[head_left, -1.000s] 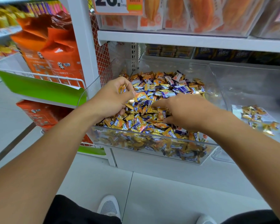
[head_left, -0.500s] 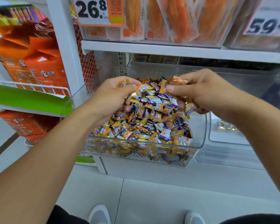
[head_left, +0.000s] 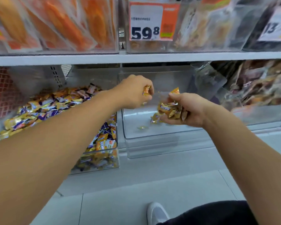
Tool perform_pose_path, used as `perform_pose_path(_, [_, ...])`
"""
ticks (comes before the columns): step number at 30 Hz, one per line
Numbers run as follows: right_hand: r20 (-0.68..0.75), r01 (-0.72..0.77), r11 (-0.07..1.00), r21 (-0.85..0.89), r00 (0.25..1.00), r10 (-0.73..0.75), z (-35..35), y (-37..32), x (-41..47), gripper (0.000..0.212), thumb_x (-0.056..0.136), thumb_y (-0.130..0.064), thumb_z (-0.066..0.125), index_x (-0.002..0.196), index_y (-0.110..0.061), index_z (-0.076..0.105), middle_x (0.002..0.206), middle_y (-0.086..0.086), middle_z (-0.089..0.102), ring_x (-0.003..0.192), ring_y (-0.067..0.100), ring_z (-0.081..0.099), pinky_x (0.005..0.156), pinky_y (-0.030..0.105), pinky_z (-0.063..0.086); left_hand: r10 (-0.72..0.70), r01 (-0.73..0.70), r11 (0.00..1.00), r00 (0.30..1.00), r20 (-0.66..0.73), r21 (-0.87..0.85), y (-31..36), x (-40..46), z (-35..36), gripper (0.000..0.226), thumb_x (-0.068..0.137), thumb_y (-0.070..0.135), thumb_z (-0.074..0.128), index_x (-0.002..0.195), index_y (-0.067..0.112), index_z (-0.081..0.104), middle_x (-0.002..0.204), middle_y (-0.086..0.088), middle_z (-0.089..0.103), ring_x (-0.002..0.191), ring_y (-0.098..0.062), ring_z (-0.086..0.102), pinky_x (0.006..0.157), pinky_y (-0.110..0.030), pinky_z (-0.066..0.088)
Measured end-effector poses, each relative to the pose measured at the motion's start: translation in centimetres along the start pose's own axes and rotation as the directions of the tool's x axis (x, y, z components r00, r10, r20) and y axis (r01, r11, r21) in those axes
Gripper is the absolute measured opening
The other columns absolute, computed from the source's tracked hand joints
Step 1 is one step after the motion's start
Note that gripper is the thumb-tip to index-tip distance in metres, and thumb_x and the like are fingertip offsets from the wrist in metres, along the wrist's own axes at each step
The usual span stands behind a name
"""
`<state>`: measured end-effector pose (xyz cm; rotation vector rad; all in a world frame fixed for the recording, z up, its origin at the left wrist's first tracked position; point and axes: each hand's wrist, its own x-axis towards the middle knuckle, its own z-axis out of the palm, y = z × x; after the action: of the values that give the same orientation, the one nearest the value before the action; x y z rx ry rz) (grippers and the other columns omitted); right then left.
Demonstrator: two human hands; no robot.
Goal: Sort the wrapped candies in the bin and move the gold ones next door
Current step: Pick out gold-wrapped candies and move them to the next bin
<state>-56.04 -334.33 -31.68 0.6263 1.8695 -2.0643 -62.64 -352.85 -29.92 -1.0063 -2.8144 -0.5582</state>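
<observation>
Both hands over the right-hand clear bin: left hand pinches one gold candy; right hand clutches a gold handful. Mixed candies fill the left bin.

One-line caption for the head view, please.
Both hands, left hand and right hand, hold gold candies over the nearly empty clear bin beside the full candy bin.
</observation>
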Motion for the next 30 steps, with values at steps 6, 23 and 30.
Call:
perform_pose_path(6, [0.032,0.001,1.0,0.008,0.999,-0.001,-0.9,0.0,1.0,0.039,0.102,-0.05,0.042,0.099,-0.016,0.061,0.099,0.01,0.055,0.085,0.027,0.056,0.063,0.037,0.055,-0.009,0.011,1.0,0.984,0.181,-0.012,-0.1,1.2,1.0,0.054,0.095,0.042,0.061,0.145,0.026,0.047,0.123,0.0,0.063,0.12,-0.021,0.056,0.099,-0.032,0.042])
perform_pose_path(23, [0.613,0.564,-0.241,-0.79,0.742,-0.273,19.1,1.1,-3.1,0.039,0.078,-0.029,0.083,0.114,-0.031,0.069,0.099,-0.004,0.069,0.092,0.02,0.065,0.08,0.039,0.056,-0.4,0.395,0.912,0.916,-0.026,-0.11,-11.3,-18.9,-5.3,0.021,0.077,0.032,0.084,0.093,0.027,0.073,0.077,0.012,0.066,0.061,-0.001,0.059,0.057,-0.016,0.04])
perform_pose_path(30, [0.538,0.347,-0.516,-0.783,0.793,-0.284,21.6,1.1,-0.6,0.025,0.082,-0.023,0.074,0.106,-0.027,0.067,0.092,0.0,0.062,0.082,0.027,0.063,0.063,0.033,0.049,-0.309,0.323,0.946,0.929,0.203,-0.039,-12.2,-17.9,-4.6,0.033,0.064,0.043,0.09,0.091,0.033,0.073,0.063,0.023,0.053,0.063,0.006,0.053,0.055,-0.017,0.034])
